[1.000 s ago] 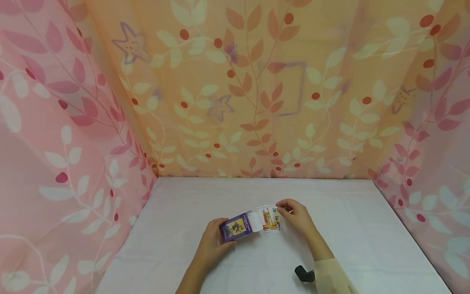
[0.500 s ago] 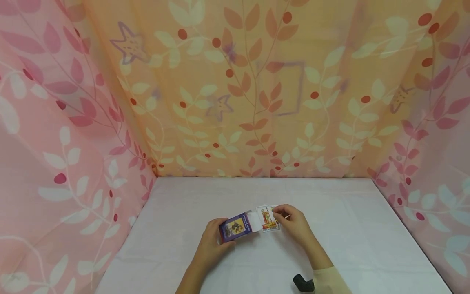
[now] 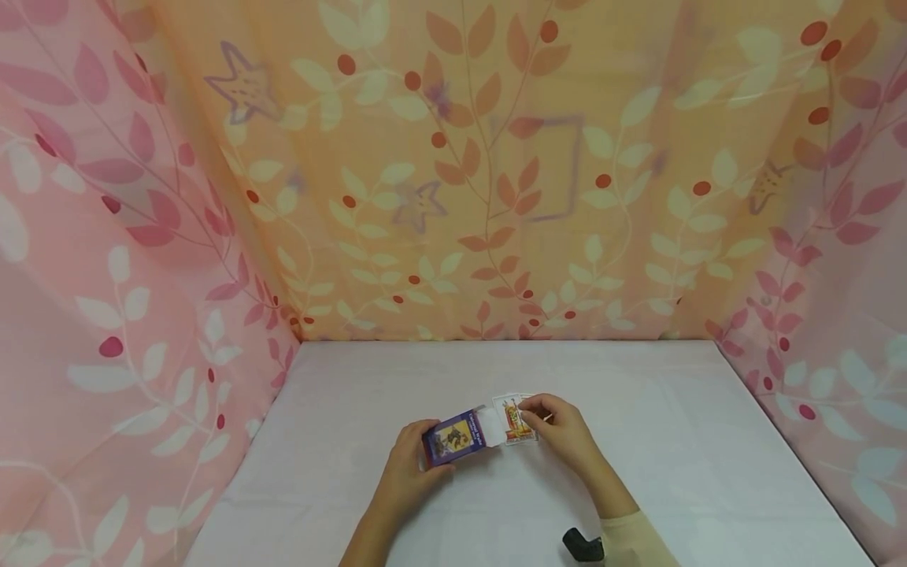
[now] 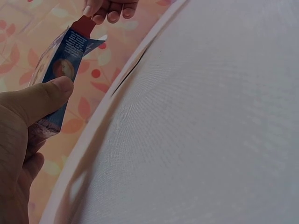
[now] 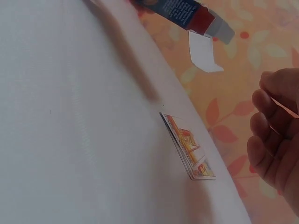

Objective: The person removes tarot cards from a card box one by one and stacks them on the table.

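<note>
My left hand (image 3: 409, 463) grips a blue card box (image 3: 453, 439) with a yellow picture on its front. The box is tilted, and its white end flap (image 3: 490, 426) stands out to the right. In the left wrist view my thumb presses on the box's side (image 4: 70, 53). A small pile of picture cards (image 3: 512, 417) lies on the table just right of the flap. My right hand (image 3: 563, 431) hovers above the cards, covering part of them in the head view. Its fingers are loosely bent in the right wrist view, with nothing visible between them.
A black bent object (image 3: 583, 545) sits by the right sleeve (image 3: 634, 542) at the lower edge. White cloth covers the table (image 3: 340, 394). Patterned curtains, orange at the back (image 3: 397, 260) and pink at the sides, surround it.
My right hand has shifted slightly left and nearer to the box, covering more of the cards. The left hand and box have stayed nearly still.
</note>
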Demonstrator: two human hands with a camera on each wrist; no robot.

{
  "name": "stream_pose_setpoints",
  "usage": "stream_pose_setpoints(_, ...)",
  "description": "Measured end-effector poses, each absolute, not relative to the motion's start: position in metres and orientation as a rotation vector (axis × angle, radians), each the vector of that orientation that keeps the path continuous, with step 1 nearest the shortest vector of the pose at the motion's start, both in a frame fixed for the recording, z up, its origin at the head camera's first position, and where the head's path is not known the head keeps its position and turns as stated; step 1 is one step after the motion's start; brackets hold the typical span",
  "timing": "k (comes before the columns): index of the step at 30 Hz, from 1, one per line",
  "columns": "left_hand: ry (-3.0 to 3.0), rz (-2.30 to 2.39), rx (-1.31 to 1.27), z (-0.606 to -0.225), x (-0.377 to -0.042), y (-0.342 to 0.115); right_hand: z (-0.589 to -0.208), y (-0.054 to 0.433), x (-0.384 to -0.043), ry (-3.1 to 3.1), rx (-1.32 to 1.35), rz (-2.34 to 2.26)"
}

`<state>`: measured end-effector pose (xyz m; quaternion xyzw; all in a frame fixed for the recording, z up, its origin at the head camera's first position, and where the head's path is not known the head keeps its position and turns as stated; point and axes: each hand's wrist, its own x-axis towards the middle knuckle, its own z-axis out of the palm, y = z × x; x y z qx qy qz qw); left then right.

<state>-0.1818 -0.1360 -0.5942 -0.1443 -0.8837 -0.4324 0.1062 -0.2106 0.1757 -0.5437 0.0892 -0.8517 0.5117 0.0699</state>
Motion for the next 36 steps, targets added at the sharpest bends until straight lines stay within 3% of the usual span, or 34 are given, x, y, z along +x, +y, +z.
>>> stream_pose_setpoints(36,-2.589,-1.287,-0.45,-0.593,-0.181,-0.135,-0.562,0.133,-0.198,-2.68,0.447,1.592)
